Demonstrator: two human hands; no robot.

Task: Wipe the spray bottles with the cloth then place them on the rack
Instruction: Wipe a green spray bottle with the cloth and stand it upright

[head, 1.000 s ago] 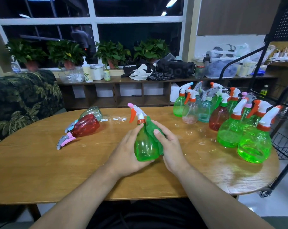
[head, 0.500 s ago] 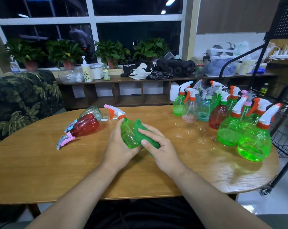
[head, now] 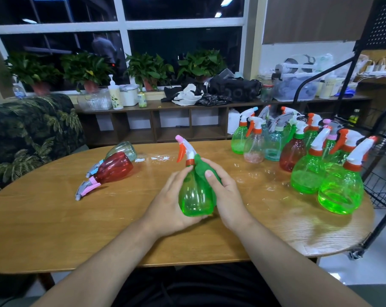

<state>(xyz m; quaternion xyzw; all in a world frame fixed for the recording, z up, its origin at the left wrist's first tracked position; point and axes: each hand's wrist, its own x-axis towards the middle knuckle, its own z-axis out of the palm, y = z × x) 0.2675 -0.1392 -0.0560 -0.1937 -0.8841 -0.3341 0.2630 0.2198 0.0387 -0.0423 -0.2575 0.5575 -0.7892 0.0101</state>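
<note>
A green spray bottle with a white head and orange trigger stands nearly upright over the middle of the wooden table. My left hand grips its body from the left and below. My right hand presses a green cloth against the bottle's right side and shoulder, fingers curled round the cloth. The black wire rack stands at the table's right end.
Two bottles, a red one and a clear one, lie on their sides at the left. Several upright bottles, green, red and clear, crowd the table's right part. A leaf-patterned sofa stands at the left.
The bottle was tilted with its head to the left and has swung back nearly upright, nearer to me. My right hand with the cloth has slid up its right side.
</note>
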